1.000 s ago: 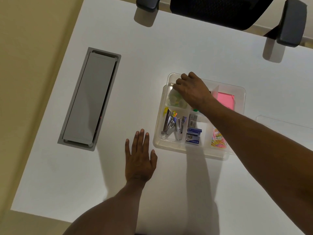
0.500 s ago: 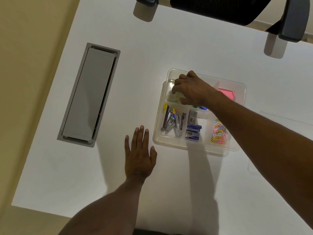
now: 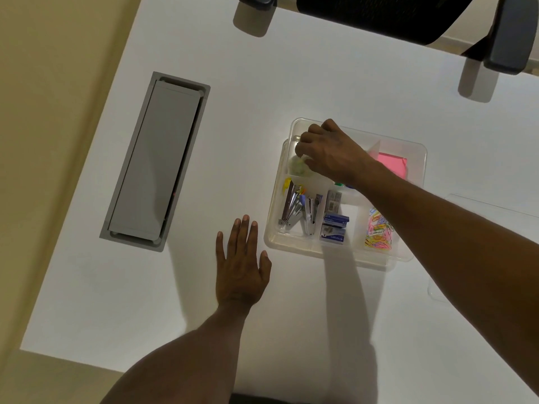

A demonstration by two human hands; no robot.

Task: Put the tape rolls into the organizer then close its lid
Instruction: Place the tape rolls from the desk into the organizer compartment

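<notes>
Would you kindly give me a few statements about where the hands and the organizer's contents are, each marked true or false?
1. The left hand lies flat on the table. True.
2. The right hand reaches into the organizer. True.
3. The organizer's lid is closed. False: the organizer is open.
4. The paper clips lie loose on the table. False: they sit in an organizer compartment.
5. The pink notes are in the organizer. True.

White desk (image 3: 291,68), grey cable tray (image 3: 154,161), blk chair (image 3: 393,16).
</notes>
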